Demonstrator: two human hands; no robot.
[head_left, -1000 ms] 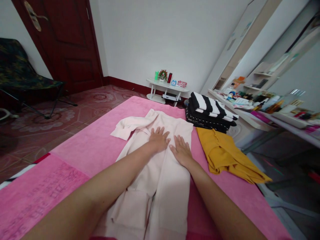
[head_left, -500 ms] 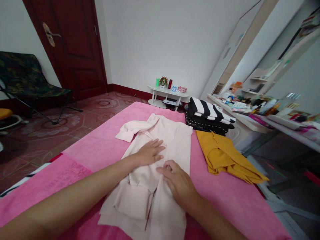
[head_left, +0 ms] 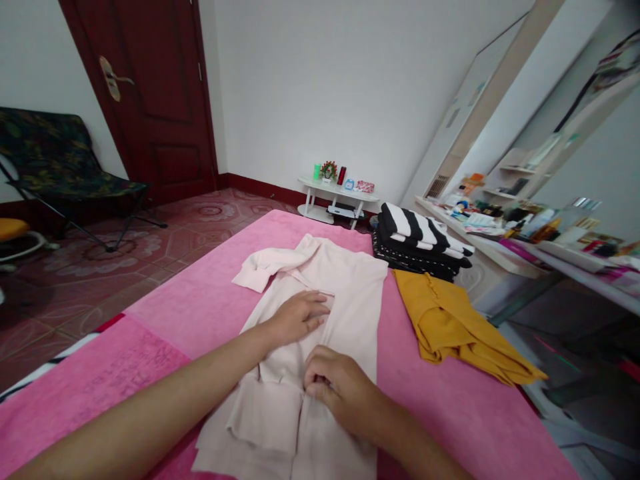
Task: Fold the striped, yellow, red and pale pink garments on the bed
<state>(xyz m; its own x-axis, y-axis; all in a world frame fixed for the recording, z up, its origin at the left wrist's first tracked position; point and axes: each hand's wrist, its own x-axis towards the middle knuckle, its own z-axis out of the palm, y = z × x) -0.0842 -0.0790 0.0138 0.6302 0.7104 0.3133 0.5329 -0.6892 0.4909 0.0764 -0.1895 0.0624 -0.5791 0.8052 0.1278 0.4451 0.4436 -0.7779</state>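
Note:
A pale pink garment (head_left: pixel 345 287) lies spread on a pink blanket (head_left: pixel 195 300), one sleeve folded out to the left. My left hand (head_left: pixel 297 315) rests flat on the garment's middle, fingers stretched forward. My right hand (head_left: pixel 336 390) sits just nearer to me on the garment's centre opening, fingers curled and pinching the cloth edge there.
A mustard yellow garment (head_left: pixel 450 323) lies to the right on the blanket. Behind it stands a stack of folded black-and-white clothes (head_left: pixel 417 240). A small white table (head_left: pixel 337 197) stands by the wall, a folding chair (head_left: pixel 60 167) and dark red door (head_left: pixel 155 93) at left, a cluttered shelf (head_left: pixel 525 233) at right.
Both hands have drawn back toward me along the garment. My right hand went from flat and open to curled, pinching the front edge. The left hand stayed flat.

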